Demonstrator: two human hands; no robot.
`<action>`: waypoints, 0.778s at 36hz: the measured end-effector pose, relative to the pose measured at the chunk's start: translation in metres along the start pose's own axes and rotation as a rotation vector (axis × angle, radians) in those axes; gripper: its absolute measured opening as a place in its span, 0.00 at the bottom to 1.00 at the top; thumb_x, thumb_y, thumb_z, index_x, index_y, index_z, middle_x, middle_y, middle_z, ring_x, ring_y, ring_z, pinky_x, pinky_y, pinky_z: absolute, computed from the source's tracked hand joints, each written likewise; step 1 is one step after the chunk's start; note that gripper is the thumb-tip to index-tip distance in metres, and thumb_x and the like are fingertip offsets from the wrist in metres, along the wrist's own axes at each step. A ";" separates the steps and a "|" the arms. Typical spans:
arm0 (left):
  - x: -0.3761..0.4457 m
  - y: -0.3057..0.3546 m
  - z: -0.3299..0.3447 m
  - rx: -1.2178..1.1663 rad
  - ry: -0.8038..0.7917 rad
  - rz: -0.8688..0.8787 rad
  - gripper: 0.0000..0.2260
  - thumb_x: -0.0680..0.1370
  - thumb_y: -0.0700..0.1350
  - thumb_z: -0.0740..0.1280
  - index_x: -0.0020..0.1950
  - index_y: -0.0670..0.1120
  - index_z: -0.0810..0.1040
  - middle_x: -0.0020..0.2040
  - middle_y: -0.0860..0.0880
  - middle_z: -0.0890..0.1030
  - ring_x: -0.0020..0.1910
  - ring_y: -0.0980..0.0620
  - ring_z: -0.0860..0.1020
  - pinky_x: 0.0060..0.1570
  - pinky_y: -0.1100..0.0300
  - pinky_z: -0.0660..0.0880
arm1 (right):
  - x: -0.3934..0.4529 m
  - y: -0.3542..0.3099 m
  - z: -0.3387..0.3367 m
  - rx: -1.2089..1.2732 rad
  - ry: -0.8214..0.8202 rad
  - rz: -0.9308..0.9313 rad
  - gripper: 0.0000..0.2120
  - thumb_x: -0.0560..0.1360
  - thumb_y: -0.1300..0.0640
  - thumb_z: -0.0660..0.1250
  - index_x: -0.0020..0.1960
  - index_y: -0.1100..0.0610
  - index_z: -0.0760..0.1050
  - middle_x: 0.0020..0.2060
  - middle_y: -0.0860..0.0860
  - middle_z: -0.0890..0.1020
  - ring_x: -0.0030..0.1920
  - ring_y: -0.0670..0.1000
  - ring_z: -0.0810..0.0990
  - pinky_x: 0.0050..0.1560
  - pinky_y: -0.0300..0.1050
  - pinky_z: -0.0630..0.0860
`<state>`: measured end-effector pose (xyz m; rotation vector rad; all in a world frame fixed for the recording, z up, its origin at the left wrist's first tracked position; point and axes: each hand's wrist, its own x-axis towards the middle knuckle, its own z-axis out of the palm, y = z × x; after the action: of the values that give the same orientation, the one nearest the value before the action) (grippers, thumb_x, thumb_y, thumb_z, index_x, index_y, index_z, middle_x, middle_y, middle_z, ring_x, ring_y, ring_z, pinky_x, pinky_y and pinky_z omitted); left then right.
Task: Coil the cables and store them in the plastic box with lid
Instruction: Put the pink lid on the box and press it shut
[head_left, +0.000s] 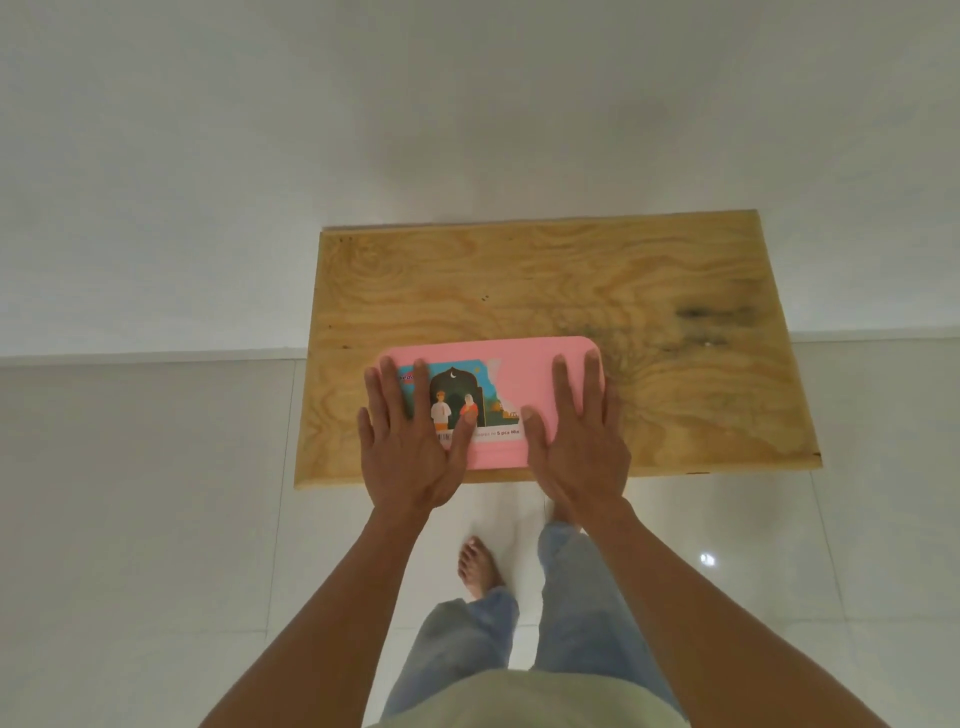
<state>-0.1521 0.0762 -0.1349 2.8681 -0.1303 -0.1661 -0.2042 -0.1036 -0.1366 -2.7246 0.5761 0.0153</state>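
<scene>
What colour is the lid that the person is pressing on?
The lid is pink, with a colourful picture sticker on its left part, seen in the head view.

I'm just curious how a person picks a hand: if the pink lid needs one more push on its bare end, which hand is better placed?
Probably the right hand: it already lies flat on the sticker-free end of the pink lid. The left hand covers the sticker end.
</scene>
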 end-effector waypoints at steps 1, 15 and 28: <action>0.000 0.000 0.001 0.005 0.013 -0.002 0.37 0.79 0.69 0.50 0.82 0.53 0.45 0.83 0.43 0.46 0.81 0.42 0.45 0.74 0.40 0.60 | 0.000 0.000 0.001 0.005 0.010 0.002 0.32 0.79 0.38 0.54 0.80 0.49 0.54 0.80 0.54 0.52 0.76 0.64 0.58 0.62 0.58 0.75; 0.013 -0.001 -0.001 -0.002 0.013 0.012 0.38 0.76 0.71 0.55 0.81 0.54 0.52 0.83 0.45 0.50 0.81 0.43 0.49 0.63 0.40 0.71 | 0.004 -0.002 -0.002 0.088 0.044 0.055 0.33 0.78 0.37 0.58 0.79 0.46 0.55 0.80 0.51 0.53 0.69 0.62 0.65 0.53 0.58 0.78; 0.014 -0.001 -0.006 -0.133 0.005 -0.045 0.37 0.72 0.72 0.62 0.74 0.50 0.67 0.80 0.42 0.57 0.76 0.37 0.58 0.66 0.37 0.68 | -0.004 -0.008 -0.010 0.262 0.034 0.168 0.32 0.76 0.36 0.64 0.77 0.45 0.63 0.79 0.44 0.55 0.75 0.59 0.60 0.67 0.57 0.70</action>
<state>-0.1374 0.0773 -0.1306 2.7395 -0.0518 -0.1703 -0.2051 -0.0990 -0.1242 -2.4219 0.7579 -0.0600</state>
